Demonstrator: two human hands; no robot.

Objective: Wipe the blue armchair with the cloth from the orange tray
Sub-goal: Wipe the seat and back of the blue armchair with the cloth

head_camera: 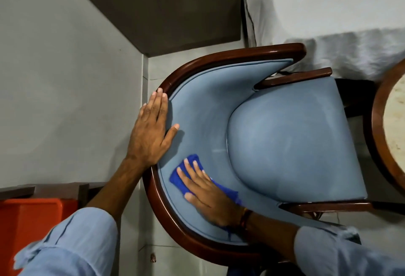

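This looks like a bedroom or guest room in a home or small hotel, not a workshop or office. A padded blue armchair with a polished dark wood frame stands on a pale tiled floor, close to a bed draped in a white sheet, and a round wood-rimmed side table with a pale stone-like top sits just beside the chair. A dark wooden cabinet stands against the wall, and an orange tray rests on low dark furniture nearby.
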